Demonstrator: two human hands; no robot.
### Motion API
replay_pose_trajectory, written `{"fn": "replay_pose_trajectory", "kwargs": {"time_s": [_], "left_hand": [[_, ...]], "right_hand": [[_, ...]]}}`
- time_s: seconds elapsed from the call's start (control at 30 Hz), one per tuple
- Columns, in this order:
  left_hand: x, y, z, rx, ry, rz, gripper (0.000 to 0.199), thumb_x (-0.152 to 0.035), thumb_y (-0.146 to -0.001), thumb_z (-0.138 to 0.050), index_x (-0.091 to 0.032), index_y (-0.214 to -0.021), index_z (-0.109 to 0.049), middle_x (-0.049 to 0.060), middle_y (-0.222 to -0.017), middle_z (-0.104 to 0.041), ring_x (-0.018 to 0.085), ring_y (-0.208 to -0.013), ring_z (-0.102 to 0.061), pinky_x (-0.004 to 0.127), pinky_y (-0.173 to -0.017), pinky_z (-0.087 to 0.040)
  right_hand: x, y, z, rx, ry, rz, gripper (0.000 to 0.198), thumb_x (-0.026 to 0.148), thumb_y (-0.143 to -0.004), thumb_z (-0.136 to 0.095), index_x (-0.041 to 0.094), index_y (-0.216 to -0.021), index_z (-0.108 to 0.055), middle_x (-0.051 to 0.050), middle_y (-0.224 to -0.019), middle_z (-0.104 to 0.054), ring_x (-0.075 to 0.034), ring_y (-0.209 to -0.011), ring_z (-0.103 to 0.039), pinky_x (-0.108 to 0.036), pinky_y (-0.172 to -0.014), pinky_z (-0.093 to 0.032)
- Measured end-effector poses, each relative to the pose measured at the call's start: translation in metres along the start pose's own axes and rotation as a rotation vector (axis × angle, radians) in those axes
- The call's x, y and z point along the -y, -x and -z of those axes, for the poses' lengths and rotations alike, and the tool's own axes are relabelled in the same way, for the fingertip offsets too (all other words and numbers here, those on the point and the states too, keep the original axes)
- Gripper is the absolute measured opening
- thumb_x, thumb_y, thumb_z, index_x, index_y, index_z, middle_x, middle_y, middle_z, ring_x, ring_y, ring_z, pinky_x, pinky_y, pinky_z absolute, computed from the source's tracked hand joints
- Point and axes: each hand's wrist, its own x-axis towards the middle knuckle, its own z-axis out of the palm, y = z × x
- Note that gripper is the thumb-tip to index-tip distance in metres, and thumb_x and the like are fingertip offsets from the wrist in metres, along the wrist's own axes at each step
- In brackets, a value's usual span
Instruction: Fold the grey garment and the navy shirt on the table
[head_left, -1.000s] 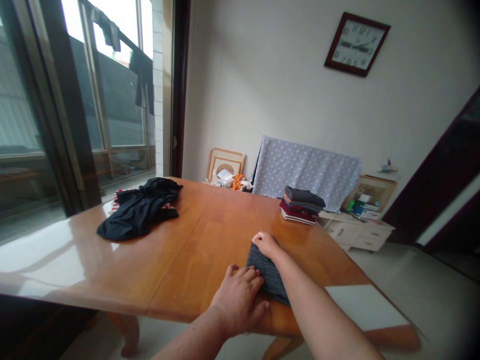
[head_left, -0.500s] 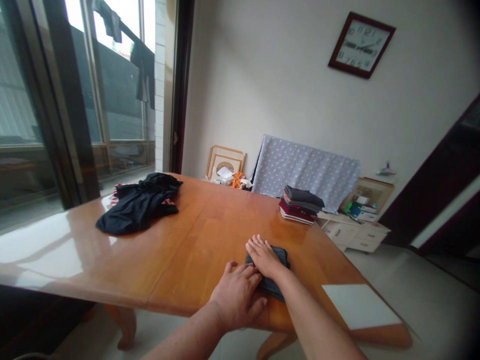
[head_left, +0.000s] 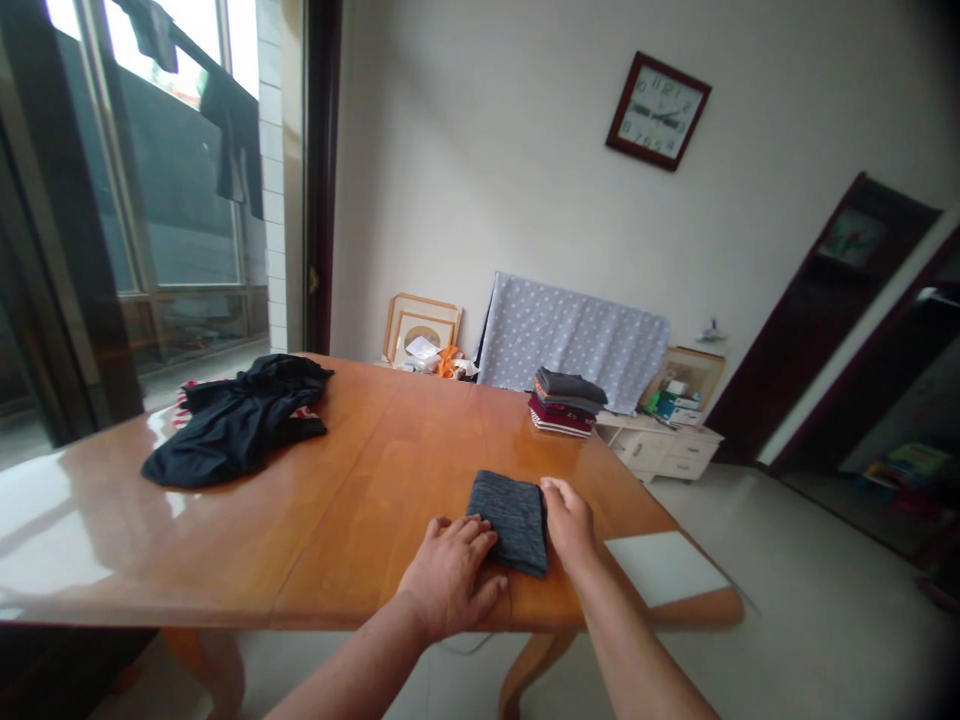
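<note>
Black and crumpled, that garment [head_left: 240, 425] over on your left isn't folded, while the stack [head_left: 567, 405] at the back right sits folded, so I'd call you partway through. The charcoal cloth [head_left: 514, 510] between your hands, near the front edge of the table [head_left: 375, 490], looks pretty squared up: flat, heathered, slightly slanted. Your left hand [head_left: 450, 572] rests loosely, palm down, on its left edge; your right hand [head_left: 570, 520] curls at the far right corner, can't tell if it's pinching.
</note>
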Motion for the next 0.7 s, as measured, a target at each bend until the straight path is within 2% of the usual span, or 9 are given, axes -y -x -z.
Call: {"fn": "replay_pose_trajectory", "kwargs": {"time_s": [0.13,0.23,0.33,0.43,0.53,0.7], "left_hand": [[0.001,0.001,-0.001,-0.021,0.025,-0.017,0.047,-0.051,-0.088,-0.059,-0.024,-0.126,-0.062,0.012,-0.135,-0.062,0.031,-0.129,-0.052,0.05,-0.105,-0.037],[0.005,0.002,-0.003,-0.067,0.075,-0.024,0.042,-0.048,-0.092,-0.054,-0.024,-0.125,-0.062,0.011,-0.138,-0.059,0.03,-0.131,-0.05,0.048,-0.107,-0.038],[0.015,0.003,-0.008,-0.176,0.162,0.03,0.034,-0.041,-0.097,-0.046,-0.025,-0.122,-0.062,0.01,-0.139,-0.058,0.026,-0.13,-0.052,0.044,-0.108,-0.04],[0.027,-0.001,-0.013,-0.238,0.245,0.211,0.031,-0.034,-0.099,-0.04,-0.023,-0.118,-0.061,0.009,-0.123,-0.066,0.022,-0.115,-0.061,0.037,-0.101,-0.045],[0.033,-0.007,-0.016,-0.173,0.257,0.401,0.028,-0.032,-0.098,-0.042,-0.022,-0.116,-0.062,0.008,-0.113,-0.071,0.022,-0.105,-0.065,0.034,-0.092,-0.048],[0.026,-0.018,-0.01,-0.047,0.177,0.471,0.027,-0.028,-0.093,-0.05,-0.023,-0.115,-0.065,0.007,-0.113,-0.072,0.022,-0.107,-0.065,0.031,-0.09,-0.044]], "right_hand": [[0.001,0.047,0.016,0.066,0.094,0.071,0.037,0.047,-0.095,-0.044,0.022,-0.095,-0.072,-0.008,-0.098,-0.072,-0.022,-0.093,-0.065,-0.032,-0.084,-0.049],[0.01,0.078,0.022,0.097,0.167,0.106,0.033,0.043,-0.095,-0.045,0.023,-0.1,-0.071,-0.007,-0.097,-0.07,-0.021,-0.09,-0.064,-0.031,-0.082,-0.048],[0.019,0.098,0.027,0.119,0.268,0.12,0.028,0.038,-0.094,-0.048,0.024,-0.108,-0.069,-0.006,-0.097,-0.068,-0.02,-0.089,-0.063,-0.031,-0.082,-0.047],[0.027,0.106,0.031,0.176,0.412,0.142,0.03,0.034,-0.093,-0.052,0.026,-0.117,-0.066,-0.006,-0.1,-0.068,-0.021,-0.092,-0.063,-0.031,-0.083,-0.045],[0.033,0.104,0.033,0.262,0.549,0.186,0.034,0.032,-0.093,-0.052,0.027,-0.125,-0.063,-0.007,-0.105,-0.068,-0.024,-0.099,-0.063,-0.033,-0.085,-0.043],[0.04,0.091,0.035,0.385,0.692,0.216,0.031,0.03,-0.096,-0.047,0.026,-0.122,-0.063,-0.009,-0.105,-0.072,-0.025,-0.099,-0.064,-0.036,-0.086,-0.039]]}}
